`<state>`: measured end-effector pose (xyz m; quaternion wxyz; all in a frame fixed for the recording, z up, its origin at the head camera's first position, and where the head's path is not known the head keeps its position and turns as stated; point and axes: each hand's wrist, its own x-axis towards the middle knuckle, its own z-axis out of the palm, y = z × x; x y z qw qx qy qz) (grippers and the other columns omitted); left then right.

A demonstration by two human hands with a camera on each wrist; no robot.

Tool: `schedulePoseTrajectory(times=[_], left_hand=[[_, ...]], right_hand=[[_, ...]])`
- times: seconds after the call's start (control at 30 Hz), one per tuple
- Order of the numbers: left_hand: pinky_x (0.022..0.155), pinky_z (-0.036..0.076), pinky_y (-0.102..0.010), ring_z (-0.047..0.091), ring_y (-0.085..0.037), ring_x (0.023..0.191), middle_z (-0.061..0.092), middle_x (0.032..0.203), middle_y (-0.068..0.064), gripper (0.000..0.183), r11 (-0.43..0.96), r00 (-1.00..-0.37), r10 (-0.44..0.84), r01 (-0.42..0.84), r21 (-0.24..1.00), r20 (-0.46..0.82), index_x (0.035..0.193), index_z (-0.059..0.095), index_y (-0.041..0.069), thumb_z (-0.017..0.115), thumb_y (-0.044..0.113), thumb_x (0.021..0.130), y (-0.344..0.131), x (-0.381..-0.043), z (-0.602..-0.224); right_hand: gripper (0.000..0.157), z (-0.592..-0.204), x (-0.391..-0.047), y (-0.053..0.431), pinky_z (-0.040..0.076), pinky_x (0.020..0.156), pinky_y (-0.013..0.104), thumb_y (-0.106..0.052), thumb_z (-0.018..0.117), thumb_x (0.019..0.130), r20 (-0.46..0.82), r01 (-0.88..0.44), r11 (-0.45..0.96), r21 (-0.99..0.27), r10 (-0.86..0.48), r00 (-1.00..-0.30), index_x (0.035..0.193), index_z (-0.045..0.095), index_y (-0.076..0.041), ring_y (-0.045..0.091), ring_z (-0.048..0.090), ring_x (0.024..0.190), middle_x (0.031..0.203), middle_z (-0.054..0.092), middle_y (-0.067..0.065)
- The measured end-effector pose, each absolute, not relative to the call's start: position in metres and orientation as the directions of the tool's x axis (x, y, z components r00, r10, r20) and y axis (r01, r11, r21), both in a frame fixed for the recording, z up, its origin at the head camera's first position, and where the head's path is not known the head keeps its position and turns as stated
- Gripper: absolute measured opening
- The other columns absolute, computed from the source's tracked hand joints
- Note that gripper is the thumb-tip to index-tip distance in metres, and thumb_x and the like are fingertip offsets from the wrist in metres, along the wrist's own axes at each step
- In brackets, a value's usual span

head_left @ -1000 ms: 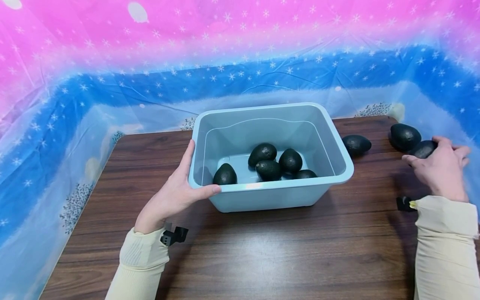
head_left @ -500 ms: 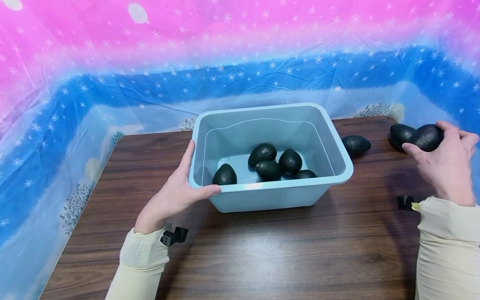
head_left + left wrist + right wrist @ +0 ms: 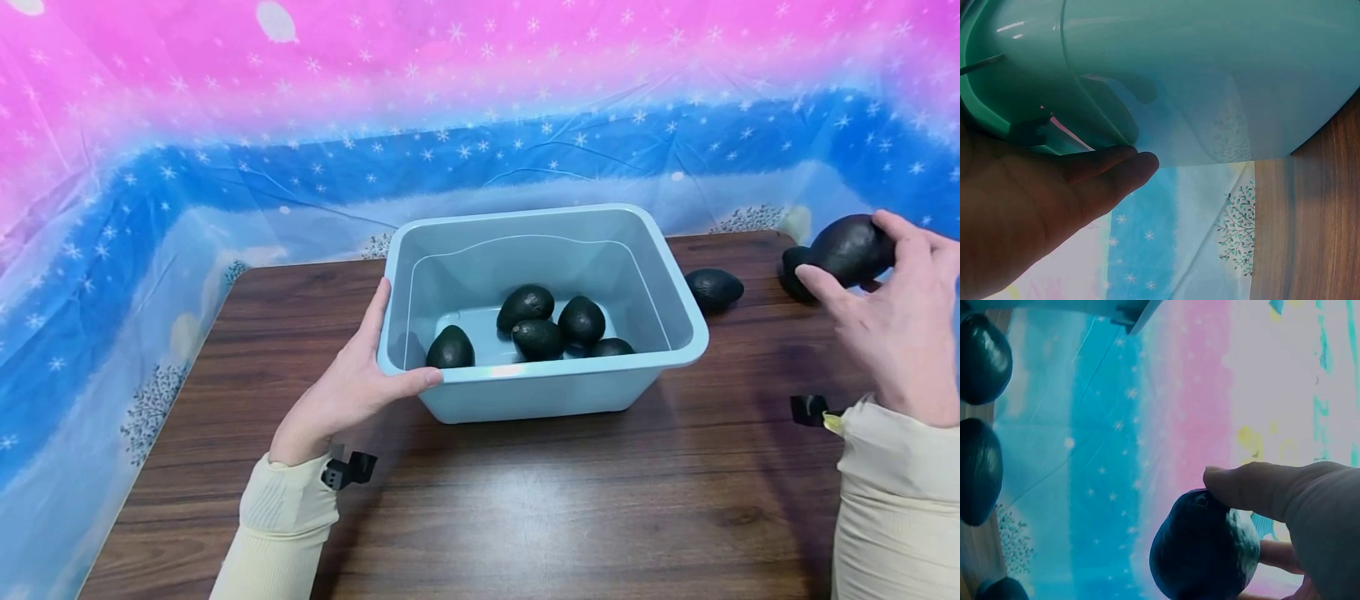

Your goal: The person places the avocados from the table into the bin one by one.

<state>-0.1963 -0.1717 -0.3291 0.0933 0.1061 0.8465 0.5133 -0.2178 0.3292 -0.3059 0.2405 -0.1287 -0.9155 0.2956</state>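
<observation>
A light blue-grey plastic bin (image 3: 536,400) stands on the table with several dark green avocados (image 3: 538,340) on its floor. My left hand (image 3: 341,396) rests at its near left corner, thumb on the front rim and fingers along the left side; in the left wrist view, straight fingers (image 3: 1119,178) touch the outer wall. Raised at the far right, my right hand (image 3: 903,321) grips an avocado (image 3: 852,250) between thumb and fingers. In the right wrist view the held avocado (image 3: 1200,550) hangs in front of the cloth, thumb at its top.
One avocado (image 3: 715,290) lies just right of the bin. Another avocado (image 3: 793,273) is partly hidden behind the held one. A further avocado (image 3: 1004,590) shows at the right wrist view's lower edge. Snowflake-patterned cloth (image 3: 480,154) surrounds the brown wooden table (image 3: 480,517).
My right hand has taken hold of the avocado at the far right and lifted it off the table, up and slightly rightward. The left hand and the bin have stayed in place.
</observation>
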Motion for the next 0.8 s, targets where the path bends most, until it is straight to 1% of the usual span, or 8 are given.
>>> schedulePoseTrajectory(times=[0.07,0.17,0.3,0.43,0.53,0.67,0.8], left_hand=[[0.101,0.038,-0.052,0.028,-0.020,0.139,0.006,0.159,0.012,0.113,0.454,-0.960,0.274,0.081,0.887,-0.052,0.151,-0.010,0.046,0.078,0.042,0.081,-0.172,-0.196,-0.329],[0.101,0.038,-0.052,0.028,-0.020,0.139,0.007,0.159,0.012,0.113,0.456,-0.961,0.273,0.081,0.886,-0.053,0.151,-0.010,0.046,0.078,0.042,0.081,-0.172,-0.196,-0.329],[0.101,0.038,-0.053,0.027,-0.020,0.139,0.005,0.159,0.013,0.113,0.466,-0.961,0.274,0.086,0.881,-0.051,0.151,-0.010,0.046,0.078,0.043,0.081,-0.172,-0.197,-0.330],[0.102,0.036,-0.054,0.026,-0.019,0.140,0.003,0.159,0.015,0.112,0.482,-0.962,0.269,0.088,0.872,-0.052,0.150,-0.011,0.047,0.078,0.045,0.080,-0.172,-0.196,-0.329],[0.103,0.035,-0.054,0.025,-0.018,0.141,0.002,0.159,0.016,0.113,0.486,-0.963,0.266,0.087,0.870,-0.052,0.151,-0.010,0.046,0.078,0.045,0.080,-0.172,-0.196,-0.329],[0.103,0.035,-0.053,0.025,-0.018,0.140,0.003,0.159,0.016,0.114,0.482,-0.964,0.261,0.087,0.872,-0.049,0.152,-0.010,0.044,0.078,0.045,0.080,-0.172,-0.196,-0.329],[0.102,0.036,-0.053,0.026,-0.019,0.140,0.003,0.159,0.015,0.114,0.482,-0.964,0.261,0.086,0.872,-0.049,0.152,-0.010,0.044,0.078,0.046,0.080,-0.172,-0.196,-0.330]], right_hand=[[0.076,-0.304,-0.217,0.326,0.037,0.104,0.049,-0.033,0.063,0.093,0.375,0.071,0.789,-0.610,0.366,-0.852,0.156,0.022,-0.021,0.036,0.035,0.133,0.152,0.015,0.012],[0.076,-0.301,-0.215,0.321,0.036,0.104,0.049,-0.034,0.064,0.092,0.388,0.031,0.782,-0.623,0.342,-0.856,0.156,0.023,-0.024,0.035,0.034,0.135,0.151,0.017,0.011],[0.076,-0.297,-0.212,0.312,0.036,0.105,0.045,-0.032,0.068,0.090,0.413,-0.023,0.769,-0.638,0.317,-0.853,0.154,0.026,-0.029,0.032,0.033,0.137,0.149,0.020,0.009],[0.077,-0.293,-0.208,0.302,0.035,0.105,0.048,-0.028,0.071,0.089,0.445,-0.074,0.771,-0.632,0.283,-0.850,0.153,0.029,-0.031,0.031,0.034,0.136,0.150,0.022,0.008],[0.077,-0.292,-0.206,0.296,0.035,0.105,0.047,-0.027,0.073,0.088,0.469,-0.113,0.771,-0.627,0.258,-0.845,0.152,0.031,-0.033,0.029,0.035,0.134,0.149,0.024,0.006],[0.077,-0.290,-0.203,0.291,0.038,0.105,0.034,-0.024,0.076,0.085,0.511,-0.168,0.768,-0.618,0.230,-0.828,0.149,0.035,-0.036,0.022,0.038,0.131,0.146,0.027,0.001],[0.078,-0.288,-0.199,0.285,0.039,0.103,0.027,-0.020,0.079,0.083,0.549,-0.226,0.759,-0.610,0.199,-0.812,0.147,0.038,-0.037,0.018,0.040,0.129,0.145,0.029,-0.006]])
